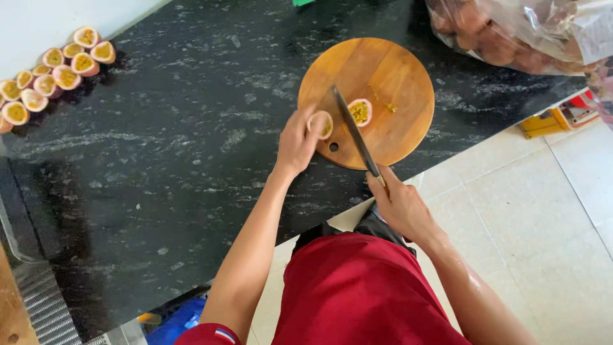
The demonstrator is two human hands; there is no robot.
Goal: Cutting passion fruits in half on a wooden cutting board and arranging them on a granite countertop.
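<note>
Two bare hands of yours work at the near edge of the black speckled stone counter (159,166). Your right hand (401,207) is nearest you, its fingers curled tight round the handle of a long dark-bladed kitchen knife (354,131), whose blade runs up and left across the round wooden cutting board (396,76). Your left hand (297,144) sits just left of the blade, fingertips pinched on one cut half of a passion fruit (321,124), its yellow pulp facing up at the board's left rim. The other cut half (361,112) lies on the board just right of the blade, a few bits of pulp beside it. Farther off, a row of halved passion fruits (51,70) lines the counter's far left corner, and a clear plastic bag of whole fruit (511,32) rests at the far right.
</note>
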